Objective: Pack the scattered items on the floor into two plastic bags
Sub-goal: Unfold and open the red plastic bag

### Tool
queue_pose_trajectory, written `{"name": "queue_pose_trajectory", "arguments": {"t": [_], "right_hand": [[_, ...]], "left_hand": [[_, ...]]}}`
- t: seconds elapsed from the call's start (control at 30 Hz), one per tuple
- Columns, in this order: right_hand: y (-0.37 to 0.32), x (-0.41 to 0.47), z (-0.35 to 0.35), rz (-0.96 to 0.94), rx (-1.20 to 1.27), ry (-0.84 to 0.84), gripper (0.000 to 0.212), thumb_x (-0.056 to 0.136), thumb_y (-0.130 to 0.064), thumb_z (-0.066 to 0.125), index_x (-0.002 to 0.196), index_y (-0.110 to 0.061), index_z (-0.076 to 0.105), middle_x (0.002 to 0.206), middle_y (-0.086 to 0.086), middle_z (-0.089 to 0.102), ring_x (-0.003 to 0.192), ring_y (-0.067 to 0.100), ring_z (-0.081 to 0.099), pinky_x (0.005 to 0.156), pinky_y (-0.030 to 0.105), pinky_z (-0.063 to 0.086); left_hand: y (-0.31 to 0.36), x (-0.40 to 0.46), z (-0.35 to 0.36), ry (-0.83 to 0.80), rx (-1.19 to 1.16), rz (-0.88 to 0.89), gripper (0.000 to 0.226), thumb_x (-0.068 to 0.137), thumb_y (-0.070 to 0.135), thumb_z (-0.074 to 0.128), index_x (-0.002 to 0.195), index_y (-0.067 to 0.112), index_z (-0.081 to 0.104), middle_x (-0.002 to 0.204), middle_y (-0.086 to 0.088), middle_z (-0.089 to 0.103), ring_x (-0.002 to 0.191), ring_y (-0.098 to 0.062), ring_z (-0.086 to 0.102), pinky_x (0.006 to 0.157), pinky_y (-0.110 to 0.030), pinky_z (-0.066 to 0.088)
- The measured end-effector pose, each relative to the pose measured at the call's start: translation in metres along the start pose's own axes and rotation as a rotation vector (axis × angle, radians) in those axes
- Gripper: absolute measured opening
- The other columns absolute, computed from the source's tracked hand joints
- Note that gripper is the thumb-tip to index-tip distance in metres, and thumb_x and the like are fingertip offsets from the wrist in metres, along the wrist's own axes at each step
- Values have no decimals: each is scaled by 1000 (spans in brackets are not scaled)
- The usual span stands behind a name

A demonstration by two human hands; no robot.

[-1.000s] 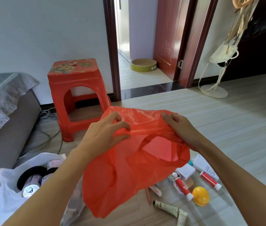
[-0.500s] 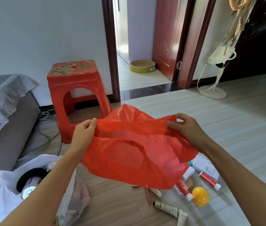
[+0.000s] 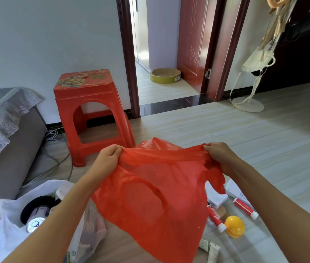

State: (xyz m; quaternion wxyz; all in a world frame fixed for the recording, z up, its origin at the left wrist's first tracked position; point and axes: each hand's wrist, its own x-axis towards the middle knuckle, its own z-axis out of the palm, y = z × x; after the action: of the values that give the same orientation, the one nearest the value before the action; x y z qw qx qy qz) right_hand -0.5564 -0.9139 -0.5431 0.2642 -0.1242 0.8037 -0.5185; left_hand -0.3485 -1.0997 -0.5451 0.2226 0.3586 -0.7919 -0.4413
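1. A grey sofa (image 3: 2, 149) with a lace cover (image 3: 0, 120) stands at the far left, well left of the red plastic bag (image 3: 150, 196).
2. A white plastic bag (image 3: 8, 221) sits on the floor (image 3: 264, 145) below and left of the red bag, its mouth open, with a black round item (image 3: 34, 204) and other items inside that are too hidden to name.
3. A red plastic stool (image 3: 86, 111) stands on the floor behind the red bag, to its upper left; loose cables (image 3: 55, 133) lie just left of the stool.
4. The left hand (image 3: 106, 158) grips the red bag's top edge at its left end, fingers clenched on the bunched plastic.
5. The red bag hangs in the air between both hands, its top edge stretched taut and its body drooping down over the floor.
6. The right hand (image 3: 218, 153) grips the same edge at the right end, fingers curled round the plastic.
7. Below and right of the red bag, scattered on the floor: a white box (image 3: 216, 198), a red-and-white tube (image 3: 215, 219), a yellow round object (image 3: 234, 225), another red tube (image 3: 245, 207), a flat white box (image 3: 235, 190), and two pale tubes (image 3: 210, 247) near the bag's lower corner.
8. Behind the red bag, an open doorway (image 3: 161, 73) shows a yellow round tray (image 3: 165, 75); a white stand (image 3: 249, 103) is to the far right.
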Motion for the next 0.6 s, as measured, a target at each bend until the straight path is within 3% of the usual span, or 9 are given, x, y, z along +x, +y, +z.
{"name": "queue_pose_trajectory", "arguments": {"t": [0.1,0.17,0.27,0.33,0.4,0.47,0.53,0.6], "right_hand": [[-8,-13,10,1,49,-91,11,90,-15,58,89,-7,66,74,8,62,62,17,58,52,23,48],[-12,-21,14,27,66,-168,15,88,-18,61,82,-5,66,71,9,64,61,17,60,52,23,49],[-18,-25,22,31,151,-198,20,88,-19,60,75,-5,64,71,11,63,62,18,59,58,27,48],[-22,-26,28,28,234,-234,21,91,-17,57,75,-5,64,71,12,62,63,19,58,59,28,47],[-24,-27,31,30,295,-286,24,93,-16,52,75,-5,64,70,11,60,59,17,56,54,26,46],[-24,-29,32,11,279,-301,25,95,-18,50,78,-6,64,74,11,61,62,18,57,57,28,48],[-23,-28,31,-81,111,-246,26,93,-30,52,92,-8,65,89,11,64,78,19,61,72,33,51],[-22,-28,29,-204,-84,-195,36,87,-45,57,107,-16,60,96,3,63,85,13,61,72,27,50]], "left_hand": [[-5,-1,7,33,202,123,21,96,8,38,97,17,57,96,4,57,97,-16,54,82,-23,36],[0,-5,10,45,248,300,16,95,21,45,104,19,57,99,7,59,94,-12,56,86,-29,43],[22,-15,19,22,414,634,43,82,54,49,112,25,55,102,11,59,89,-4,55,85,-28,44],[32,-22,35,-17,577,782,56,74,63,50,114,24,52,107,7,60,94,-9,57,84,-27,41],[34,-29,54,-26,692,894,53,73,57,51,113,22,50,107,1,61,93,-17,61,78,-29,47],[35,-31,64,11,681,946,33,80,39,49,102,15,56,97,-5,62,82,-22,63,65,-32,54],[39,-29,62,50,570,887,23,85,26,48,87,9,64,88,-5,61,74,-21,62,59,-34,54],[42,-26,56,51,413,739,18,87,20,52,84,8,65,88,-2,60,74,-19,60,64,-34,52]]}}
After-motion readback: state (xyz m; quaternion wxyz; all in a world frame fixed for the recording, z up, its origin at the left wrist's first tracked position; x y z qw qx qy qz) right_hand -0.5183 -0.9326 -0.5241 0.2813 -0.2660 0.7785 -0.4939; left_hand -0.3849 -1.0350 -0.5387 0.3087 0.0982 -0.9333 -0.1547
